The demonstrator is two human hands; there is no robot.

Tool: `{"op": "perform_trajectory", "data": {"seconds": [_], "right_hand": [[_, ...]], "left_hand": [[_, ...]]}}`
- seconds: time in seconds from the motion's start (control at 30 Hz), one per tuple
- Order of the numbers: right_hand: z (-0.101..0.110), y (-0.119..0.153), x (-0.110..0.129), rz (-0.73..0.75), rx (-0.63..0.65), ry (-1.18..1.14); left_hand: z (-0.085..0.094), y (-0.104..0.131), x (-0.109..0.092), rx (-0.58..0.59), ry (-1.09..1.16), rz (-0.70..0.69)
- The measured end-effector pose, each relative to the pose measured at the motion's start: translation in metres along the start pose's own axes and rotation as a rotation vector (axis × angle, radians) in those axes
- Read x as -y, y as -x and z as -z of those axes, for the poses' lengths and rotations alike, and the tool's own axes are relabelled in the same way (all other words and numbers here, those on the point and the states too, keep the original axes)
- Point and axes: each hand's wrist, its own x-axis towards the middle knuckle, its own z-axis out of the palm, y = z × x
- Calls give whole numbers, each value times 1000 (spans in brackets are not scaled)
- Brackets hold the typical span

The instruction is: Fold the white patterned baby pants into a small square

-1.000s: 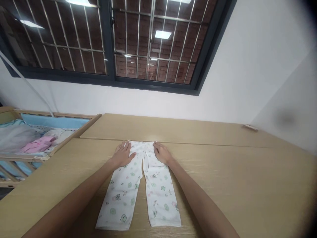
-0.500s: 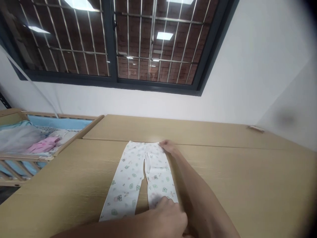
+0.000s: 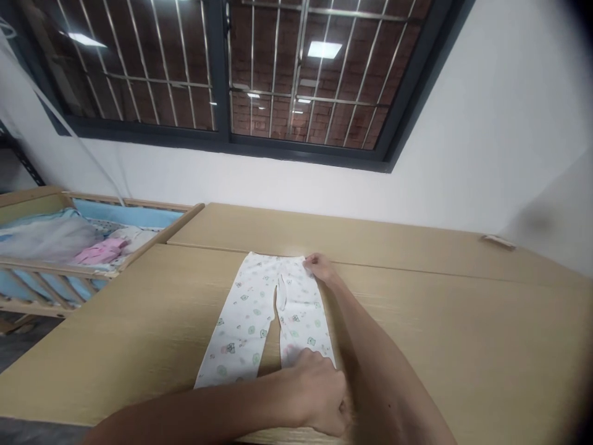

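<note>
Small white cloth trousers [image 3: 254, 303], printed with green and pink figures, lie on the broad pale-wood counter [image 3: 440, 346] in front of the person, below the dark-framed barred window [image 3: 301, 150]. Laying-out looks done, I judge: both legs are side by side, waistband straight, cloth mostly flat apart from a raised, loose edge at the crotch. No fold across either leg that I can see; the garment is at full spread. Work at hand is all on the person's right side of it. The bare right hand [image 3: 319, 267] is at the far right corner of the waistband, fingers together, apparently pinched on the cloth. The bare left hand [image 3: 319, 389] reaches across to the lower end of the right-hand leg, fingers curled under; whether cloth is caught in them I cannot tell. Nothing looks clearly lifted off the wood. The left forearm covers the lower end of the other leg, so its hem goes unchecked. Direction: waistband points away from the person, toward the wall, just at the seam between boards; legs run back toward the person, parting slightly. Long axis near to far, roughly square to that seam.
</note>
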Motion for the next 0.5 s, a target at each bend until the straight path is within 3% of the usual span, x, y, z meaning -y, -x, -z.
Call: {"op": "perform_trajectory", "data": {"seconds": [0.1,0.3,0.4,0.5], "right_hand": [[-2,2,4,-22,-37,-47],[-13,7,35,-64,-32,-165],[-31,1,60,-70,-30,-176],[-60,-8,84,-62,-40,-144]], "left_hand": [[5,6,6,36,-1,3],[31,57,32,-174,440,45],[36,92,44,-240,685,83],[32,124,54,-318,814,215]]}}
